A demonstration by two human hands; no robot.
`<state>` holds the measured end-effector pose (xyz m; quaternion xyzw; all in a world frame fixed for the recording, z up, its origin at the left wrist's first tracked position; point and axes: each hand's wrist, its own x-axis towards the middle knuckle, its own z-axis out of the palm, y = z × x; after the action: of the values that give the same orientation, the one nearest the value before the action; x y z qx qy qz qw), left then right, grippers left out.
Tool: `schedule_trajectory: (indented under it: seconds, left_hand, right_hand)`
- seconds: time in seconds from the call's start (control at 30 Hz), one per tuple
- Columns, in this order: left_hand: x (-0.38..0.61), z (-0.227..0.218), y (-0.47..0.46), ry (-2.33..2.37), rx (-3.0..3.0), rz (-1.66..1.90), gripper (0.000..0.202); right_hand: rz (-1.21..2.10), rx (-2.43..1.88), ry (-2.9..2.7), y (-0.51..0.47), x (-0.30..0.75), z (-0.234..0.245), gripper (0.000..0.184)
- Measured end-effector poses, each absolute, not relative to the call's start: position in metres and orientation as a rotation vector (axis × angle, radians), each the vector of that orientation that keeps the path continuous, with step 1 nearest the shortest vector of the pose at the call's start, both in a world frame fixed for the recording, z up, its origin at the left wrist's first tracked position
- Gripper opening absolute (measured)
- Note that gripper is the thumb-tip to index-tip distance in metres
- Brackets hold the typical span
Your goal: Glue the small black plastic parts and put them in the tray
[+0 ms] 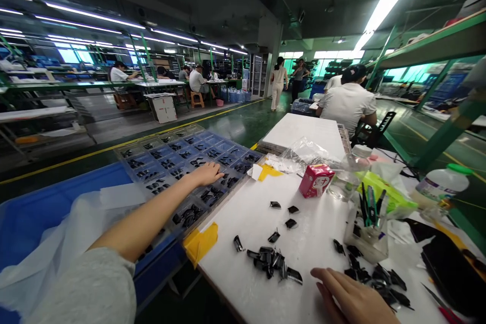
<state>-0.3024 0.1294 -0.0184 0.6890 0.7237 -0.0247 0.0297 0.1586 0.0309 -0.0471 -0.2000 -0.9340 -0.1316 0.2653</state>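
My left hand reaches over a clear divided tray whose compartments hold small black plastic parts. Its fingers curl down together above the tray's right half, and whatever they pinch is hidden. At the lower right, my right hand rests low over the white tabletop, fingers stretched to the left and nothing visible in them. A pile of black plastic parts lies to its left, with several single ones beyond. Another pile of black parts lies just past its knuckles.
A blue bin with white sheeting stands under the tray. On the table are a pink box, a holder with cutters, a green-capped bottle and red-handled tweezers. A seated co-worker is ahead.
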Motion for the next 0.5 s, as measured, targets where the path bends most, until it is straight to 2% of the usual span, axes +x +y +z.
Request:
schedule_trajectory:
  seconds: [0.2, 0.5]
  left_hand:
    - [-0.307, -0.020, 0.131, 2.158, 2.089, -0.023, 0.030]
    - [-0.309, -0.028, 0.129, 2.152, 2.005, 0.151, 0.029]
  right_hand:
    - [-0.365, -0.564, -2.548, 0.034, 0.160, -0.055, 0.036]
    - [-0.343, -0.559, -2.481, 0.027, 0.151, -0.045, 0.037]
